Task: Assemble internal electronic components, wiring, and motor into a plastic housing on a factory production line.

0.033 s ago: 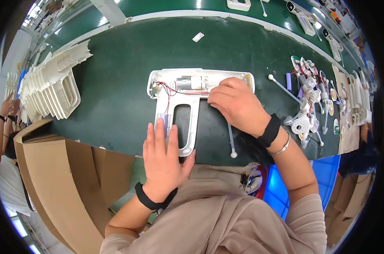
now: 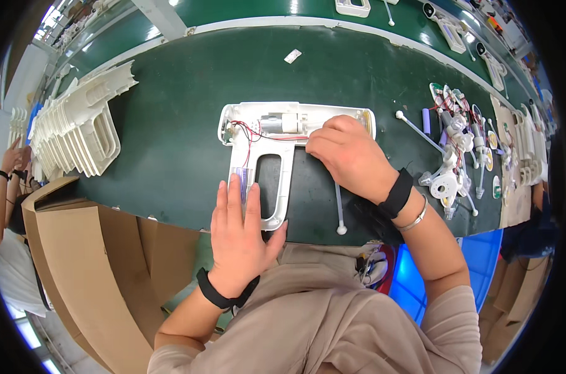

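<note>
A white pistol-shaped plastic half-shell [image 2: 287, 181] lies open side up in front of me. Inside its upper part sit a silver motor [image 2: 271, 123] with a white housing and red and black wires [image 2: 249, 131]. My left hand [image 2: 236, 246] lies flat, fingers stretched over the lower handle, by a purple-and-clear part [image 2: 242, 176]. My right hand [image 2: 348, 156] is pinched over the shell's right end, with the red wire running to its fingertips; the fingertips are partly hidden. From under that hand a thin white rod with a ball end [image 2: 340, 212] points toward me.
Nested white shells [image 2: 77, 124] stand at the left. On the right lies a pile of motors, wires and white rods [image 2: 451, 149]. A small white piece [image 2: 292, 56] is at the back. Cardboard boxes [image 2: 77, 249] and a blue bin [image 2: 414, 274] are below the table edge.
The ball end of the white rod has shifted slightly left. Both hands keep practically the same place and pose.
</note>
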The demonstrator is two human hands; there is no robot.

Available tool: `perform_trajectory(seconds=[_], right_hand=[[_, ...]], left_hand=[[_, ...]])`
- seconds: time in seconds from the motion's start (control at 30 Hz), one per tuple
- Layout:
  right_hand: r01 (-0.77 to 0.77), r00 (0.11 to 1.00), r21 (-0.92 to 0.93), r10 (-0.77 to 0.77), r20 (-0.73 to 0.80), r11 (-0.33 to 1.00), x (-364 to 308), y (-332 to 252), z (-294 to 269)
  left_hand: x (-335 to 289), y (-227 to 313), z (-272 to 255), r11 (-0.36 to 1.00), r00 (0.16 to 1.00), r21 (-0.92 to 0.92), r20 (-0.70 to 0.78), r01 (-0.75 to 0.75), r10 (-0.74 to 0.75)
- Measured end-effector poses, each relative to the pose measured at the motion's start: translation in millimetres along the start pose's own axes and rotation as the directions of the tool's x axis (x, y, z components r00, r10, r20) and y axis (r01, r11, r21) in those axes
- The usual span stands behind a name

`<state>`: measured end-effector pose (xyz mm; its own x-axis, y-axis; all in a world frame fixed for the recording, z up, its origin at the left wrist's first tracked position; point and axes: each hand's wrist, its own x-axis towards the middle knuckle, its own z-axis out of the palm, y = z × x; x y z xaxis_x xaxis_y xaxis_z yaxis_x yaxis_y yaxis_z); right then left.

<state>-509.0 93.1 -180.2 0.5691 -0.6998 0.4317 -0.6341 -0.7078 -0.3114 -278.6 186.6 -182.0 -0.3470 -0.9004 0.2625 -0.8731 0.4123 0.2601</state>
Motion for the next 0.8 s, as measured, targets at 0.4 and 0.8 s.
perform_trajectory(seconds=[0.4, 0.8], right_hand=[[-0.085, 0.996, -0.008, 0.085, 0.023, 0.996, 8, 4, 10], [-0.166, 0.97, 0.178, 0.193, -0.145, 0.97, -7, 4, 7]], left_hand=[[15, -4, 2, 1.0, 1.0, -0.018, -0.021, 0.02, -0.02], [206, -70, -46, 0.998, 0.997, -0.02, 0.063, 0.053, -0.052]])
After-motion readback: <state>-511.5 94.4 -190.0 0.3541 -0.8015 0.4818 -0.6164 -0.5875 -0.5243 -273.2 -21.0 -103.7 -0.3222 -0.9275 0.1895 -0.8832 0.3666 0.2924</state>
